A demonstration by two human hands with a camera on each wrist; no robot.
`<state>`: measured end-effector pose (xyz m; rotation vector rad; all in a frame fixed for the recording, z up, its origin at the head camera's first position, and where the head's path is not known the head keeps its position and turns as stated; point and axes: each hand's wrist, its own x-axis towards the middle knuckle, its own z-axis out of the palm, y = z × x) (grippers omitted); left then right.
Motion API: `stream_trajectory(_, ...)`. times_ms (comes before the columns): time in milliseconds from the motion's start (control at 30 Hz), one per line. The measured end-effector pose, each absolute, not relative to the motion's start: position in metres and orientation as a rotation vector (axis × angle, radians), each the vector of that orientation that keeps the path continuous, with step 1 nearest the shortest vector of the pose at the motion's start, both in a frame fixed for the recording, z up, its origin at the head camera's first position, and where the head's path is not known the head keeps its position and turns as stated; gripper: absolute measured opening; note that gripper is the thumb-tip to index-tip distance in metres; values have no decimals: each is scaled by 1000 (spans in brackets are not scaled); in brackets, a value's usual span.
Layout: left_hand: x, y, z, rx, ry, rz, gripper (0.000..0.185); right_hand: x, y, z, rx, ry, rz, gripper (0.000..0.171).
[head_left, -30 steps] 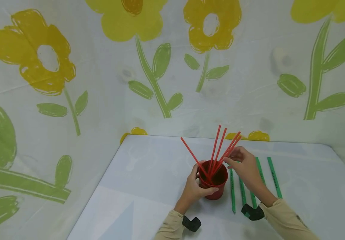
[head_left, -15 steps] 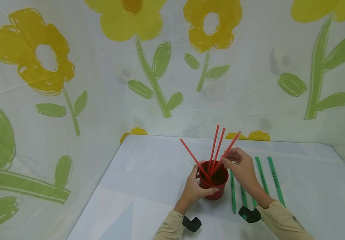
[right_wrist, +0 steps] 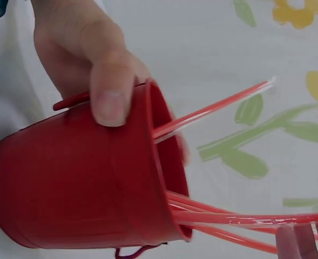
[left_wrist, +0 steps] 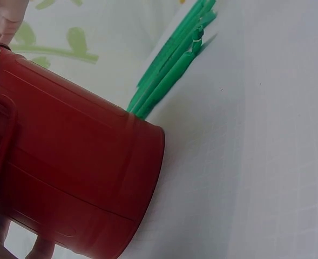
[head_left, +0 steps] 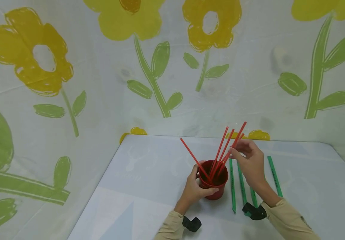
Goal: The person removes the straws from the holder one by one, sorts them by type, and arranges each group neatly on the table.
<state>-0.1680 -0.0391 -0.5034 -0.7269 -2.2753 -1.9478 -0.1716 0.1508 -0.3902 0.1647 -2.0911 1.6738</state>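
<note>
A red bucket (head_left: 223, 186) with side handles stands on the white table. My left hand (head_left: 191, 190) grips it from the left, thumb over the front rim and fingers round the far side. Several red straws (head_left: 221, 143) lean out of it, one toward the left and the others toward the right. In the right wrist view they have a clear wrapping. My right hand (head_left: 252, 163), up and right of the rim, pinches a red straw (right_wrist: 239, 218) near its upper part; its lower end is inside the bucket.
Several green straw-like sticks (head_left: 232, 190) with dark print lie in a row right of the bucket, partly under my right arm. A white cloth (head_left: 106, 100) with yellow flowers hangs behind the table. Black devices (head_left: 191, 224) are worn at both wrists.
My right hand has moved up and to the right, and the pinched straw stands higher. The right-leaning straws tilt further right. My left hand and the bucket have stayed put.
</note>
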Motion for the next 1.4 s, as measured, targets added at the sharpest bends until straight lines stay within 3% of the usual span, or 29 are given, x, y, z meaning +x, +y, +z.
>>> stream_trajectory(467, -152, -41, -471, -752, -2248, -1982, 78, -169, 161, -359, 240, -1885, 1759, 25)
stream_trajectory(1000, -153, -43, -471, -759, -2262, -1983, 79, -168, 176, -338, 309, -1751, 1789, 25)
stream_trajectory(1233, -168, -40, -505, -724, -2270, -1965, 81, -166, 187, -324, 353, -1592, 1924, 23)
stream_trajectory(1400, -165, -40, -500, -716, -2262, -2006, 82, -164, 197, -318, 357, -1563, 1919, 24)
